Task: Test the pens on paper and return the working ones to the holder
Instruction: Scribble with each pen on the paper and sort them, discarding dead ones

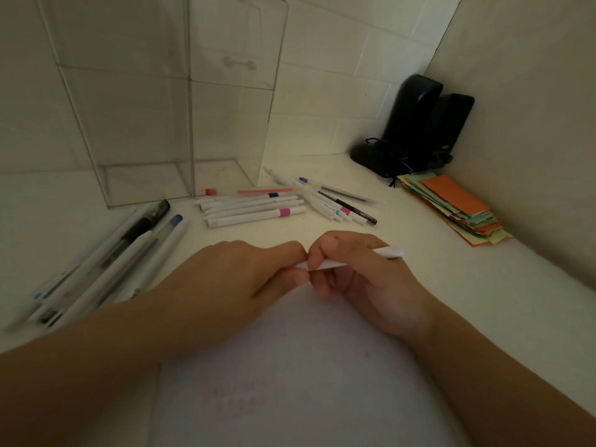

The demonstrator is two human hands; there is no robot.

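Pen (pixel 358 258) between both hands' fingertips.

The white desk (pixel 451 285) carries a clear holder (pixel 167 124) at the back; right of it lie loose pens (pixel 254 208), in front-left of it more pens (pixel 106 262), far right black speakers (pixel 422 124) and coloured paper slips (pixel 458 208), nearest a paper sheet (pixel 306 366)

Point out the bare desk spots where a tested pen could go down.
Bare desk lies between the right hand and the coloured paper stack. Crowded: pens before the clear holder, more pens at left.
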